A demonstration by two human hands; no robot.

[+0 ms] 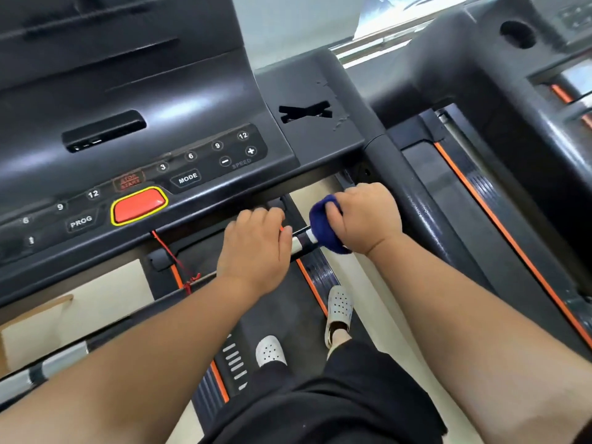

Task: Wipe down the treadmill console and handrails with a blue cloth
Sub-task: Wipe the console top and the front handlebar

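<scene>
The black treadmill console (134, 100) fills the upper left, with speed buttons and a red stop button (138, 205). Just below its front edge runs a short handrail (303, 241) with silver pulse bands. My left hand (256, 248) is closed around the rail's left part. My right hand (368, 219) grips a dark blue cloth (323, 219) wrapped around the rail's right end. A second silver-banded handrail (48, 366) shows at the lower left, untouched.
A red safety cord (174, 261) hangs from the console. The right side arm (416, 200) of the treadmill runs down beside my right hand. A second treadmill (512, 91) stands at the right. My feet in white clogs (339, 309) rest on the belt.
</scene>
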